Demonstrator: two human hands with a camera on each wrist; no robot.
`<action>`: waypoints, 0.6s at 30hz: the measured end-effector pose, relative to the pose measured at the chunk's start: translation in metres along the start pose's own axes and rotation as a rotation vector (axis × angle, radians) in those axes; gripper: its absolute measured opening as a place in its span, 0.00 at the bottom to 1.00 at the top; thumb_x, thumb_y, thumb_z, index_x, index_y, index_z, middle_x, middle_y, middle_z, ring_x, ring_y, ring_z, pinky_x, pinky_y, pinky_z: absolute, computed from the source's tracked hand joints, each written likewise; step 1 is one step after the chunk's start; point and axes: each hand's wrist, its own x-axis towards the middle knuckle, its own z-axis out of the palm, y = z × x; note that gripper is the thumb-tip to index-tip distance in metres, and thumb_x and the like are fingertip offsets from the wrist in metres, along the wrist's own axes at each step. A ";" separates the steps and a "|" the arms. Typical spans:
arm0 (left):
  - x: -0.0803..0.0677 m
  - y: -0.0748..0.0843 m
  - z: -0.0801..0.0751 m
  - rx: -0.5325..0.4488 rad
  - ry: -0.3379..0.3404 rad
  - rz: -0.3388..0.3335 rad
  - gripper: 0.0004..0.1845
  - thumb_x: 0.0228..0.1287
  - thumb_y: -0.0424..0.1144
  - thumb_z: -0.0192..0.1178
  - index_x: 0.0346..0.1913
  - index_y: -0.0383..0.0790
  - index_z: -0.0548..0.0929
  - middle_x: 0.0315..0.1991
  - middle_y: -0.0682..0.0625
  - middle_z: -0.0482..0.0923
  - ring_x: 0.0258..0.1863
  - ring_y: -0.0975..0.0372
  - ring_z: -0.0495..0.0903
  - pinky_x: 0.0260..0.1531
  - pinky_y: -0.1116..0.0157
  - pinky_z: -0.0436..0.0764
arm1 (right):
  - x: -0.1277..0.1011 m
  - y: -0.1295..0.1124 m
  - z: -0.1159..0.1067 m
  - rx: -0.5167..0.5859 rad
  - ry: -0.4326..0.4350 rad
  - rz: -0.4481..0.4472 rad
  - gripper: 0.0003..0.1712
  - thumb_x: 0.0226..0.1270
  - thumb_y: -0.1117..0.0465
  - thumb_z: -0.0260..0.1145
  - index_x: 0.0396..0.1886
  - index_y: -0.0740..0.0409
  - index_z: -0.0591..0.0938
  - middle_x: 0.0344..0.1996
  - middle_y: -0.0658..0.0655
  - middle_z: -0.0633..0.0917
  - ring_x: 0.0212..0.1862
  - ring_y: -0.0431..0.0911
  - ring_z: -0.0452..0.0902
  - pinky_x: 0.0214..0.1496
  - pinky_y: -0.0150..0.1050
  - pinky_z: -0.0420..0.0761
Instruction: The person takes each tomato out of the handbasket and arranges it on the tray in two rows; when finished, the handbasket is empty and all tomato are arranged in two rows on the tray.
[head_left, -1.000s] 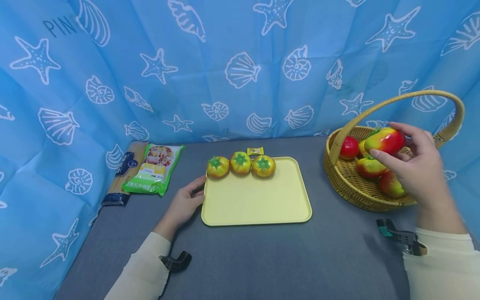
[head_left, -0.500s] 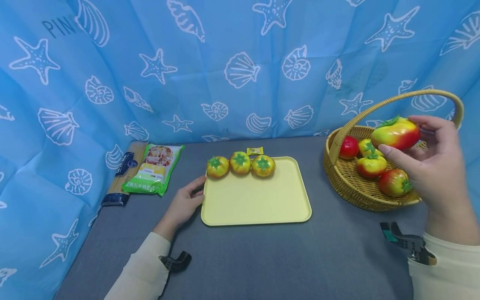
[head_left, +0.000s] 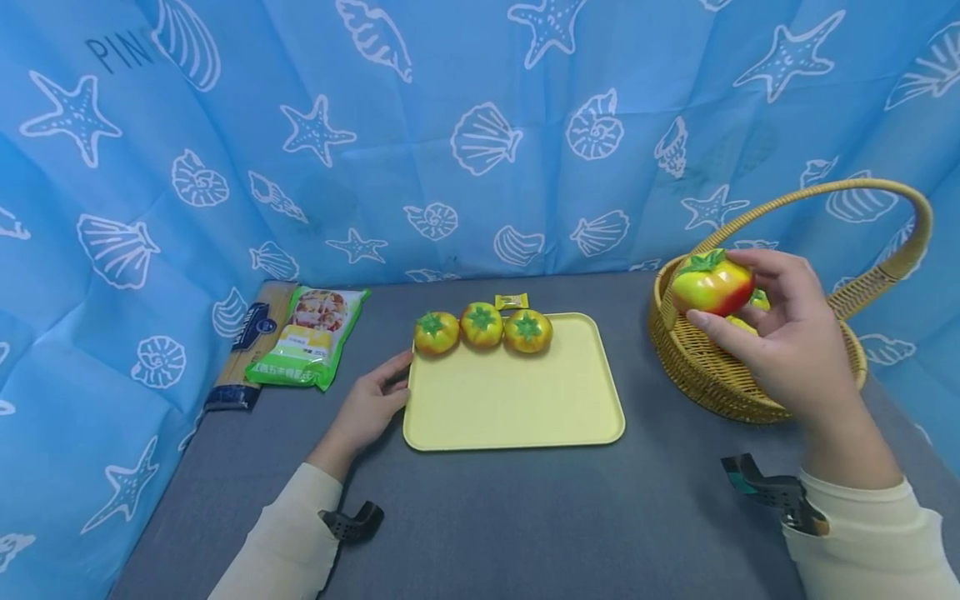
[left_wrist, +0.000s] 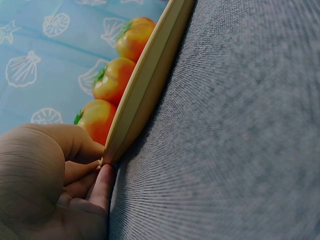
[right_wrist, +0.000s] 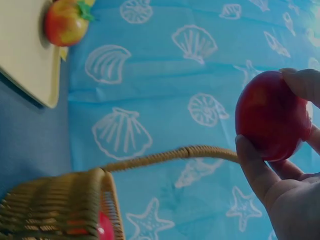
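My right hand (head_left: 798,342) grips a yellow-and-red tomato (head_left: 708,287) with a green leafy top, held above the left part of the wicker basket (head_left: 686,375). In the right wrist view, the red underside of this tomato (right_wrist: 270,117) sits between thumb and fingertips. My left hand (head_left: 371,408) pinches the left edge of the pale yellow tray (head_left: 510,408); the left wrist view has thumb and fingers at the rim (left_wrist: 135,105). Three similar tomatoes (head_left: 482,325) stand in a row along the tray's back edge. Fruit inside the basket is mostly hidden behind my right hand.
A green-and-clear food packet (head_left: 307,337) lies over a pack of spaghetti (head_left: 243,367) at the left. A small yellow wrapped piece (head_left: 512,302) lies behind the tray. The basket's tall handle (head_left: 832,185) arches up at the right. A blue shell-patterned curtain (head_left: 480,208) closes off the back.
My right hand with the tomato first rises to the right, then moves left and slightly down, over the basket's left part. The left hand and tray stay put.
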 end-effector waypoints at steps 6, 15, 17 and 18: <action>0.000 0.000 0.000 0.000 0.000 -0.004 0.34 0.77 0.29 0.60 0.83 0.36 0.68 0.83 0.47 0.64 0.82 0.55 0.61 0.73 0.57 0.73 | 0.000 0.010 0.020 -0.011 -0.048 -0.001 0.45 0.57 0.87 0.73 0.75 0.67 0.73 0.68 0.55 0.69 0.66 0.52 0.72 0.59 0.26 0.82; 0.000 0.001 0.000 0.008 0.001 -0.004 0.33 0.78 0.30 0.60 0.83 0.37 0.69 0.83 0.48 0.64 0.81 0.57 0.61 0.73 0.58 0.73 | -0.005 0.028 0.054 -0.116 -0.139 0.106 0.39 0.63 0.72 0.82 0.73 0.63 0.77 0.66 0.55 0.73 0.64 0.46 0.70 0.57 0.20 0.79; 0.000 0.002 -0.001 0.008 0.001 -0.008 0.34 0.78 0.30 0.60 0.83 0.37 0.69 0.83 0.48 0.64 0.81 0.57 0.61 0.73 0.59 0.73 | -0.006 0.034 0.061 -0.128 -0.150 0.110 0.36 0.64 0.70 0.82 0.71 0.62 0.79 0.65 0.57 0.75 0.63 0.47 0.70 0.56 0.20 0.79; 0.000 0.002 -0.001 0.006 0.004 -0.011 0.34 0.77 0.30 0.60 0.83 0.37 0.69 0.83 0.48 0.65 0.81 0.58 0.61 0.73 0.59 0.73 | -0.007 0.038 0.065 -0.122 -0.153 0.112 0.35 0.65 0.70 0.81 0.70 0.63 0.79 0.65 0.59 0.76 0.63 0.48 0.71 0.56 0.21 0.79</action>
